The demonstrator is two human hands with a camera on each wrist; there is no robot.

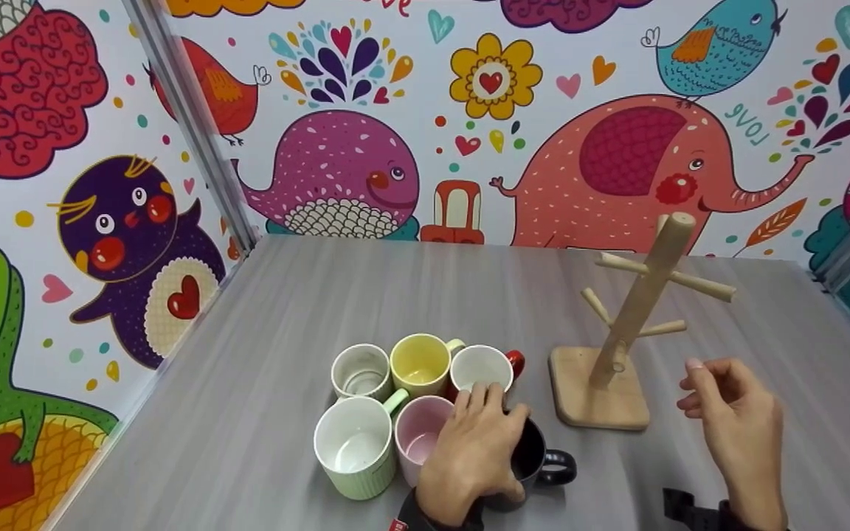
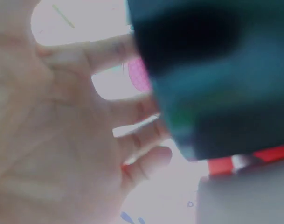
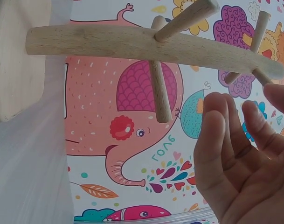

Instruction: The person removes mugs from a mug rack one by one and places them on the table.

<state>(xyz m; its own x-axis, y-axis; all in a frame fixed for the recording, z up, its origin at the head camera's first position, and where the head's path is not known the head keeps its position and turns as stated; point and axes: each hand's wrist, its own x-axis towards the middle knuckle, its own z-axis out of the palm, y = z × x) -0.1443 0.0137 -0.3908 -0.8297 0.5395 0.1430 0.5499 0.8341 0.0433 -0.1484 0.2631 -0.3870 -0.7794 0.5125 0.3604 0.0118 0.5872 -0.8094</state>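
Note:
My left hand (image 1: 473, 450) reaches round a black mug (image 1: 532, 451) from its left, thumb on the near side and fingers toward the far side. The black handle points right. In the left wrist view the mug's dark wall (image 2: 216, 102) fills the upper right, and the fingertips meet its edge. Behind this hand stands a white-lined mug with a red handle (image 1: 516, 363); to its left is a pink mug (image 1: 419, 431), partly covered. My right hand (image 1: 738, 413) hovers right of a wooden mug stand (image 1: 635, 310), fingers loosely bent, holding nothing.
A pale green mug (image 1: 355, 446), a whitish mug (image 1: 361, 371) and a yellow mug (image 1: 421, 363) crowd close on the left. Bare pegs (image 1: 702, 286) stick out from the stand's post. Printed walls (image 1: 462, 147) border the grey table (image 1: 307, 287) at the back and sides.

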